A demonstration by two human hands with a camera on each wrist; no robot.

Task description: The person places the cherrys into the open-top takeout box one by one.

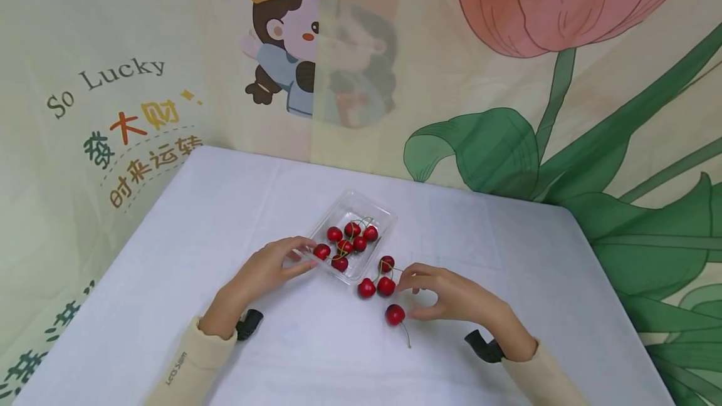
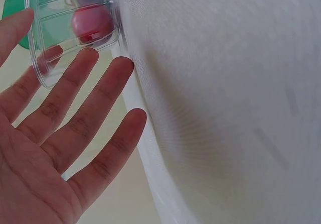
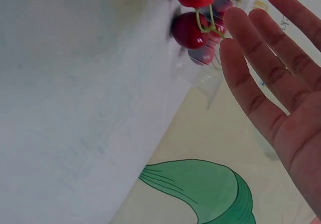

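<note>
A clear plastic tray [image 1: 351,200] stands on the table, with several red cherries [image 1: 345,247] and their green stems inside. Against its near-left edge is my left hand [image 1: 276,263], thumb and fingertips close to the rim; in the left wrist view the fingers spread loosely beside the tray wall. Outside the tray's right corner, three cherries [image 1: 366,288] lie bunched together. Just left of my right hand [image 1: 451,293] is a single cherry [image 1: 395,314], stem toward me. The right fingers are bent loosely near the bunch, nothing visible in their grasp; whether a fingertip touches a stem is unclear.
A white cloth covers the table [image 1: 271,356]. Behind it hangs a printed curtain [image 1: 361,143] with a cartoon child, a tulip and lettering. Dark straps [image 1: 484,346] sit at both wrists, below beige sleeves.
</note>
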